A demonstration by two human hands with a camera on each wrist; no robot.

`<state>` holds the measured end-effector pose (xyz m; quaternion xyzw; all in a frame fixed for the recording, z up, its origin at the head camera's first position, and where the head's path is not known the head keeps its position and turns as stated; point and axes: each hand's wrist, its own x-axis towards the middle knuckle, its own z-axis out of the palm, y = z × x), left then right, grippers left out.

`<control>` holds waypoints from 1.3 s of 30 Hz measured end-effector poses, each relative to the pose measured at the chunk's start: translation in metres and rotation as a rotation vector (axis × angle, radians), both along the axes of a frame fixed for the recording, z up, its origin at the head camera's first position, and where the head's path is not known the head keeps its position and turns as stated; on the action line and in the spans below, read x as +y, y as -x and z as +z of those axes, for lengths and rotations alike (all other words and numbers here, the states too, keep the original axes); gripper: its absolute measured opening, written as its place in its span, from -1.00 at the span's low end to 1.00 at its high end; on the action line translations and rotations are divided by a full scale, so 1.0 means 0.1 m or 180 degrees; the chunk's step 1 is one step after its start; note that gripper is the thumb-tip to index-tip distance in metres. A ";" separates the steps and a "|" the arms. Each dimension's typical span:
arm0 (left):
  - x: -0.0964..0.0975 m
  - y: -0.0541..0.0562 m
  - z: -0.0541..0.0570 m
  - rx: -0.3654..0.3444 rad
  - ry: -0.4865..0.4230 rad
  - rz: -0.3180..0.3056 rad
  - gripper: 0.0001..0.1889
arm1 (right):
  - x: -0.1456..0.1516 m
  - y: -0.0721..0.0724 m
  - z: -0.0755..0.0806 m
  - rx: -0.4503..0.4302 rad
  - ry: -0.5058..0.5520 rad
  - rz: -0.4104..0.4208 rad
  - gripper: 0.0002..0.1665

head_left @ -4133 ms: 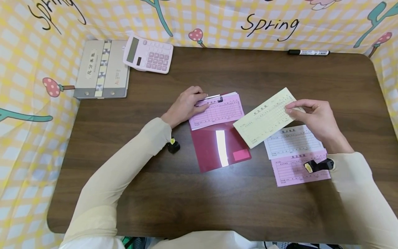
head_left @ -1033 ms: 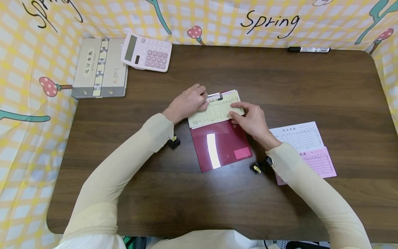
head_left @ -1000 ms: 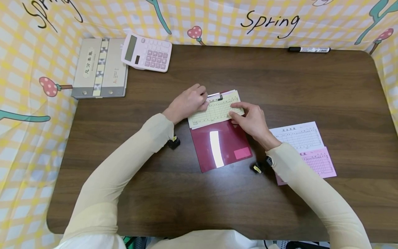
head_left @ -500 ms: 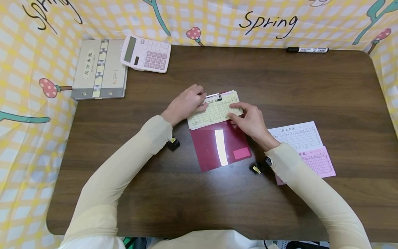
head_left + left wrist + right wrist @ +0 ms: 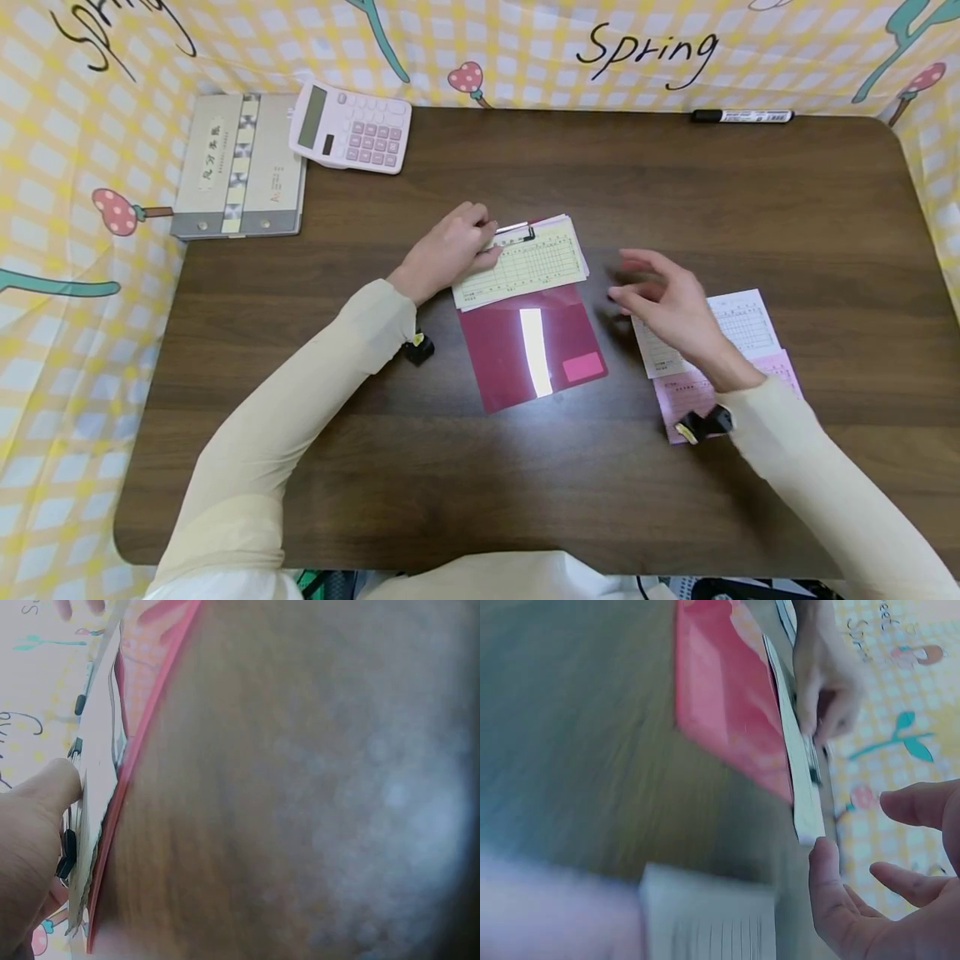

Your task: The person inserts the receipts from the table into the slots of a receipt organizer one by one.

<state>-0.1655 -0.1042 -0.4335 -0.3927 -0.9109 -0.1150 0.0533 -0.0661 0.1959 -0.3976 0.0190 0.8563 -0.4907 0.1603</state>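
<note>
The left hand (image 5: 450, 250) pinches the clip (image 5: 531, 234) on the maroon clipboard (image 5: 498, 358), which carries an uneven stack (image 5: 802, 802) topped by a pale green slip (image 5: 532, 267); if that pinch lifts the clip, the sheets could slide askew. The right hand (image 5: 675, 308), holding nothing, hangs near 1 white slip (image 5: 746, 321) overlapping 1 pink slip (image 5: 672, 396)

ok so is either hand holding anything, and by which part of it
The left hand grips the red clipboard by the clip at its top edge; the right hand holds nothing.
</note>
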 end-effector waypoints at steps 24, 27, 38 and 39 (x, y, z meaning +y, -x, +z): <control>0.02 0.00 -0.03 -0.0062 -0.0170 0.0033 -0.67 | 1.18 -0.92 0.00 -0.0050 -0.2203 -0.0296 0.46; 0.01 0.01 -0.03 -0.0046 -0.0162 0.0061 -0.67 | 1.17 -1.03 -0.05 -0.0175 -0.2389 -0.0342 0.60; 0.02 0.00 -0.04 -0.0049 -0.0247 0.0027 -0.67 | 1.25 -1.12 -0.10 -0.0030 -0.2266 -0.0379 0.35; 0.02 0.00 -0.04 -0.0045 -0.0242 0.0025 -0.67 | 1.26 -1.12 -0.10 -0.0056 -0.2214 -0.0367 0.35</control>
